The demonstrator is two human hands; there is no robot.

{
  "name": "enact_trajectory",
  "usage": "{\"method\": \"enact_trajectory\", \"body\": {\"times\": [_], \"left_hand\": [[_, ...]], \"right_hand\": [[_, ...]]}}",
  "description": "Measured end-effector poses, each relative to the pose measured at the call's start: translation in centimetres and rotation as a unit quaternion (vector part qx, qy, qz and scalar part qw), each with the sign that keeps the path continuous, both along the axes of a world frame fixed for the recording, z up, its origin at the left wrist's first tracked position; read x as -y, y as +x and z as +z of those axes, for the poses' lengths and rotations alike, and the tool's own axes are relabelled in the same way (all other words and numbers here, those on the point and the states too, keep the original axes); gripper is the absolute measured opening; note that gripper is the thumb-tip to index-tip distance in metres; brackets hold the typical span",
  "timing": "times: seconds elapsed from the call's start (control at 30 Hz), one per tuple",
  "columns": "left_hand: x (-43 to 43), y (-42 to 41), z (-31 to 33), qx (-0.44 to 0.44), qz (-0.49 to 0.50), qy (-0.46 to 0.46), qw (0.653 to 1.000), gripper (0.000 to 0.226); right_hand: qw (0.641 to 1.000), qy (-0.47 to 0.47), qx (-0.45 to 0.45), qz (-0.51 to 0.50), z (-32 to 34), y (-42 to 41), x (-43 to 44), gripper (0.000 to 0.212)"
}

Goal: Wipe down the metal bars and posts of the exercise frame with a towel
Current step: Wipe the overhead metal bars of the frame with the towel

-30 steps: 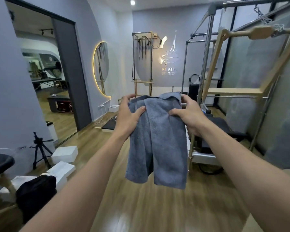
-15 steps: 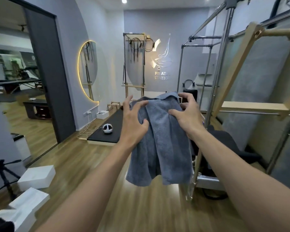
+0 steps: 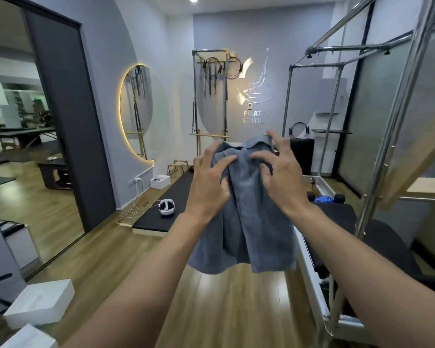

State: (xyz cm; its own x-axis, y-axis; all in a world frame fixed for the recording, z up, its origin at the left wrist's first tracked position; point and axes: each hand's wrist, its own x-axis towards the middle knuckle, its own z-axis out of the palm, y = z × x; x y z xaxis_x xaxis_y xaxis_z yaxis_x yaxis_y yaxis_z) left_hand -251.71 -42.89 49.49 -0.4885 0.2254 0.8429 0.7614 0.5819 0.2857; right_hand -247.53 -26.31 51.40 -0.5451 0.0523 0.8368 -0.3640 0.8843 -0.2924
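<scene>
Left hand (image 3: 209,183) and right hand (image 3: 283,180) bunch the grey towel (image 3: 246,229), fingers (image 3: 225,162) curled into it — better make a firm pad first.

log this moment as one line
phase: readying towel | left hand: grips towel | right hand: grips towel | frame post: untouched, at right | wiping: not started

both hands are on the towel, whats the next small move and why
Probably gather the towel into the right hand and carry it rightward to the near metal post. The towel hangs loose in mid-air, gripped at its top by the left hand and the right hand, and touches no bar of the frame. That post looks closest, just beyond the right forearm.
</scene>
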Motion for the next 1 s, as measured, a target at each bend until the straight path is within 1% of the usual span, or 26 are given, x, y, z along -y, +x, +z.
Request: {"method": "enact_trajectory", "body": {"times": [0.1,0.2,0.3,0.4,0.5,0.6,0.73,0.77,0.8,0.9,0.93,1.0], "left_hand": [[0.1,-6.1,-0.1,-0.02,-0.009,-0.026,0.999,0.05],[0.3,-11.9,1.0,-0.021,-0.031,-0.058,0.998,0.051],[-1.0,-17.8,3.1,-0.033,-0.072,-0.054,0.995,0.051],[-3.8,-22.6,4.8,-0.035,-0.104,-0.034,0.993,0.049],[-6.9,-26.9,5.9,-0.034,-0.144,-0.002,0.989,0.05],[-10.3,-31.0,7.3,-0.021,-0.184,0.048,0.982,0.041],[-15.1,-36.7,9.3,-0.013,-0.218,0.085,0.972,0.033],[-16.2,-38.2,10.0,-0.007,-0.224,0.088,0.97,0.034],[-17.3,-39.7,10.8,-0.003,-0.23,0.092,0.969,0.035],[-20.4,-44.0,13.3,-0.001,-0.251,0.113,0.961,0.041],[-21.6,-45.4,14.4,-0.006,-0.261,0.119,0.958,0.041],[-24.0,-47.6,16.1,-0.016,-0.277,0.126,0.952,0.041]], "right_hand": [[0.997,0.073,-0.01,-0.022,-0.7,-5.8,0.0,0.024],[0.99,0.134,-0.017,-0.051,-0.3,-10.8,0.1,0.027],[0.977,0.193,-0.016,-0.086,0.8,-14.8,-0.8,0.034],[0.969,0.212,-0.034,-0.123,2.6,-18.6,-2.9,0.034],[0.96,0.216,-0.099,-0.148,4.3,-22.3,-5.7,0.027],[0.951,0.214,-0.149,-0.168,5.4,-26.2,-8.5,0.021],[0.943,0.217,-0.177,-0.178,6.5,-31.6,-13.1,0.02],[0.944,0.222,-0.165,-0.181,7.0,-32.8,-14.2,0.024],[0.946,0.225,-0.135,-0.19,7.6,-34.1,-15.1,0.037],[0.947,0.23,-0.01,-0.225,9.9,-37.2,-17.1,0.091],[0.941,0.236,0.015,-0.243,10.9,-38.1,-17.7,0.102],[0.917,0.27,0.04,-0.29,12.6,-39.6,-19.1,0.112]]}}
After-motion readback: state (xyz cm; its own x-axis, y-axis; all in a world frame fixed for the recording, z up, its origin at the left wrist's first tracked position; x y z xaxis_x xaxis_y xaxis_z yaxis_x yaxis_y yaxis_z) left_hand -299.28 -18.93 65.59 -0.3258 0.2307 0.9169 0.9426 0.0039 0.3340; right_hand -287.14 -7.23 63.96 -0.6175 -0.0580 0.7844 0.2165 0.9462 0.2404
